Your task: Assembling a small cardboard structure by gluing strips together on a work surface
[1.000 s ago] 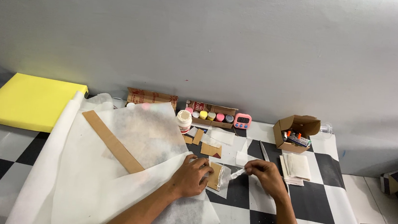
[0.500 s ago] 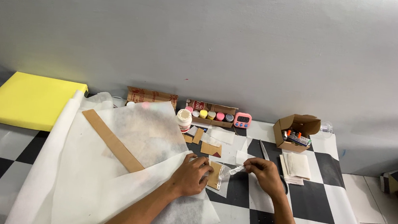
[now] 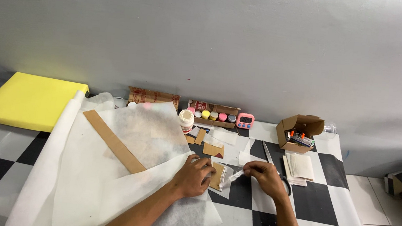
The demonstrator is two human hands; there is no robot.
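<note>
The black-and-white chequered floor (image 3: 328, 206) carries white tissue sheets (image 3: 84, 175) beneath the left fingers and folded white papers (image 3: 301, 166) beyond the right fingers.

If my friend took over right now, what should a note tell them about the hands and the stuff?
Left hand: pressing down a small brown cardboard piece on a clear wrapper.
Right hand: pinching a small clear tube, tip pointed at that piece.
Nearby: more cardboard pieces, white jar, scissors by the right hand, long cardboard strip on white tissue sheets.
Done: pieces cut out.
Left: I cannot tell whether anything is stuck on yet.
</note>
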